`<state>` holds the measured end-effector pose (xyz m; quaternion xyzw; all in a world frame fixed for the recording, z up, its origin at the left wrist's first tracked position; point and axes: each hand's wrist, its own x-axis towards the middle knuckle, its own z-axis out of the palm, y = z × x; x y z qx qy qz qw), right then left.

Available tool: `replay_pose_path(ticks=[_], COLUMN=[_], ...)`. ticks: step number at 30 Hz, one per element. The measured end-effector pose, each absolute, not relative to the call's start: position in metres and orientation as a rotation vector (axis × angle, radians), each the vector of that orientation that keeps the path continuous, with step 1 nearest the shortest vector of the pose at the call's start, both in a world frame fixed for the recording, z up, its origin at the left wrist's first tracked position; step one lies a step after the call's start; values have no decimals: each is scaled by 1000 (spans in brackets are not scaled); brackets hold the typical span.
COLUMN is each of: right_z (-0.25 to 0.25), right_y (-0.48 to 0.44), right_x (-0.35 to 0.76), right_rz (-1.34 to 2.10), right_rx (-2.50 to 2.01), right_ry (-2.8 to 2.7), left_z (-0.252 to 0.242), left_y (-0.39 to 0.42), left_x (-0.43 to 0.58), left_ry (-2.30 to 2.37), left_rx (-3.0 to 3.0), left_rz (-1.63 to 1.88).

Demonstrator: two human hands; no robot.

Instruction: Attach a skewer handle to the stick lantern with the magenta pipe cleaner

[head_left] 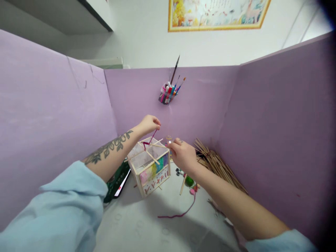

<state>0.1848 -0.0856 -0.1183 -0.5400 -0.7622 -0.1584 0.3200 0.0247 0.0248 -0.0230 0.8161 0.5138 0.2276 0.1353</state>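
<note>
A box frame of pale wooden sticks (144, 177) with painted panels stands on the table. Thin sticks (153, 157) lie crossed over its open top, with dark red yarn (146, 143) wound about them. My left hand (151, 124) is raised above the frame, its fingers pinching the yarn, which runs taut down to the sticks. At the frame's right corner my right hand (182, 154) is closed on the end of a thin wooden stick (159, 145). Its fingertips are partly hidden.
A bundle of thin brown sticks (223, 168) lies at the right. A phone (122, 183) rests left of the frame. A cup of markers and brushes (168, 93) hangs on the purple back panel (204, 101). Loose yarn (178, 215) and small coloured bits (189, 181) lie in front.
</note>
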Motion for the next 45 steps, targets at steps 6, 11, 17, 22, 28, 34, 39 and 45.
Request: replay_pose_path(ticks=[6,11,17,22,28,34,39,45], right_z=[-121,-124,-127,-134,-135,-134,-136,-140], right_y=[-84,-81,-67,-48,-40,-39,-38,-34], right_x=[188,190,200,201,194,196,198,194], right_rz=[-354,-237,53,189,301,365,432,505], right_rx=[-1478,-1522,-1496,-1482,-1458,-1438,-1431,-1434], right_ry=[-1979,-1945,-1840,-1821,-1805,-1773,-1743,-1699], left_z=[-45,-30,-48,-109,-133,-134,-132,-127], left_y=[39,26,-40,-68,-47,-33,-48,-57], left_x=[39,41,3,-21,-5,-3,-18,-30], left_ry=[1578,1648,1656,1505,1530,1459,1344,1352], left_rx=[2442,2546,2668,2751,2732,2697,2704,2666], left_rz=[387,432,795,566,444,400,461,593])
